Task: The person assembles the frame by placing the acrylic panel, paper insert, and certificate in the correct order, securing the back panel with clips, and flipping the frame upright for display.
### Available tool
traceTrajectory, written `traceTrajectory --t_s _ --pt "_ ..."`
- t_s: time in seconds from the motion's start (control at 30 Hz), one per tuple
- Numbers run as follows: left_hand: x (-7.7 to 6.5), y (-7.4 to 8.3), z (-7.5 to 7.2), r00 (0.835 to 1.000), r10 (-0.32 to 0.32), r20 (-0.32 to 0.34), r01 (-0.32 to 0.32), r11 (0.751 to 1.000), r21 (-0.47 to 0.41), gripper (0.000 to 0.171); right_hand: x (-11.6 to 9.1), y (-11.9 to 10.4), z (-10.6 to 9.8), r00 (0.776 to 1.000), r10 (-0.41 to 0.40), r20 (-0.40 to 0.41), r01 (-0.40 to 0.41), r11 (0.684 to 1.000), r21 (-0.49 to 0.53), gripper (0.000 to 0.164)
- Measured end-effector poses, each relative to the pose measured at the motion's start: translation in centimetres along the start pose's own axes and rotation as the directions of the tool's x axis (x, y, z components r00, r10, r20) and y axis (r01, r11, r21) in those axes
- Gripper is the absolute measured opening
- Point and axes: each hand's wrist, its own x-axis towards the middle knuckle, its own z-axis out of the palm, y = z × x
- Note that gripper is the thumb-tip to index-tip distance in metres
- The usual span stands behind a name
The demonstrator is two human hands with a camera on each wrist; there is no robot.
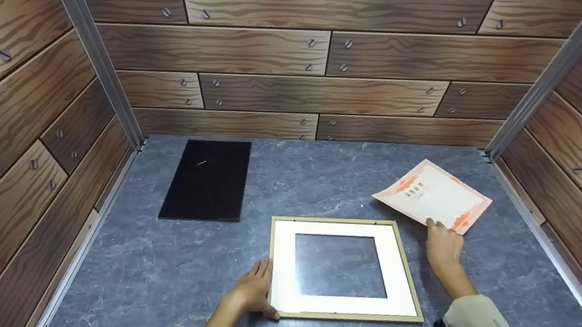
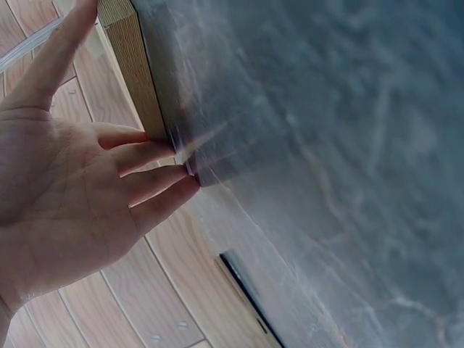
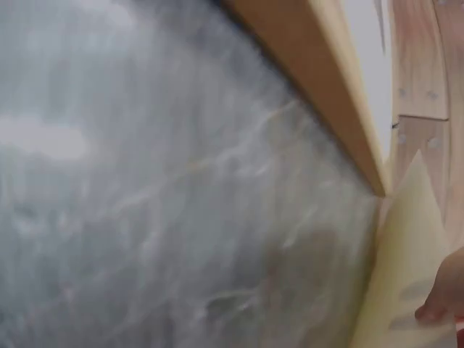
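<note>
A gold-edged picture frame (image 1: 409,279) with a white mat (image 1: 284,268) lies flat on the table, and bluish tabletop shows through the mat's square window. My left hand (image 1: 251,291) rests against the frame's left side, thumb by the near corner. In the left wrist view, that hand's fairly straight, spread fingers (image 2: 148,156) touch the frame's wooden edge (image 2: 134,72). To the right of the frame, my right hand (image 1: 444,247) pinches the near edge of a paper certificate (image 1: 441,193) with an orange border. The right wrist view shows the certificate (image 3: 406,225) raised and slightly bent.
A glossy black rectangular panel (image 1: 206,180) lies at the back left of the blue-grey marbled table (image 1: 302,178). Wood-patterned walls (image 1: 261,46) enclose the back and both sides, with metal posts (image 1: 107,69) in the corners.
</note>
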Motion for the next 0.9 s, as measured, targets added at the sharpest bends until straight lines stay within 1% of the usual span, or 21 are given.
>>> traceTrajectory --t_s 0.07,0.1,0.17,0.27,0.33,0.43,0.53,0.63,0.73,0.83,0.9 --pt "0.0 0.0 0.1 1.0 0.002 -0.002 -0.002 1.0 0.0 0.113 0.0 -0.2 -0.6 0.998 -0.002 -0.061 0.002 1.0 -0.004 0.008" --pt "0.0 -0.1 0.1 1.0 0.002 -0.002 -0.002 1.0 0.002 0.113 0.1 -0.3 -0.9 0.997 0.002 -0.078 -0.002 1.0 0.002 0.01" --pt "0.1 -0.1 0.1 1.0 0.0 -0.002 0.0 1.0 0.006 0.113 0.2 -0.5 -1.7 0.996 0.022 -0.081 -0.02 1.0 0.021 0.021" --pt "0.1 -0.1 0.1 1.0 0.006 -0.006 -0.006 1.0 0.009 0.113 0.2 -0.5 -2.8 0.995 0.074 -0.06 -0.071 0.996 0.059 0.042" --pt "0.1 -0.1 0.1 1.0 0.012 -0.009 -0.012 1.0 0.011 0.112 0.2 -0.3 -3.5 0.993 0.109 -0.054 -0.105 0.991 0.083 0.051" --pt "0.0 0.0 0.1 1.0 0.011 -0.007 -0.011 1.0 0.007 0.113 0.0 0.1 -4.6 0.985 0.155 -0.08 -0.144 0.982 0.121 0.054" --pt "0.0 0.0 0.1 1.0 0.006 -0.006 -0.006 1.0 0.007 0.113 -0.3 0.4 -5.4 0.972 0.196 -0.129 -0.173 0.969 0.176 0.053" --pt "0.0 0.0 0.1 1.0 0.003 -0.005 -0.003 1.0 0.009 0.113 -0.5 0.6 -6.2 0.952 0.269 -0.149 -0.223 0.937 0.268 0.052" --pt "0.1 0.0 0.1 1.0 -0.003 0.0 0.003 1.0 0.016 0.113 -0.8 0.5 -6.9 0.923 0.354 -0.153 -0.284 0.892 0.352 0.049" --pt "0.1 0.0 0.1 1.0 -0.008 -0.004 0.008 1.0 0.016 0.114 -1.0 0.2 -7.4 0.898 0.409 -0.164 -0.312 0.852 0.422 0.042" --pt "0.0 0.0 0.1 1.0 -0.01 -0.006 0.01 1.0 0.016 0.114 -1.1 0.1 -7.8 0.886 0.434 -0.165 -0.321 0.83 0.457 0.039"
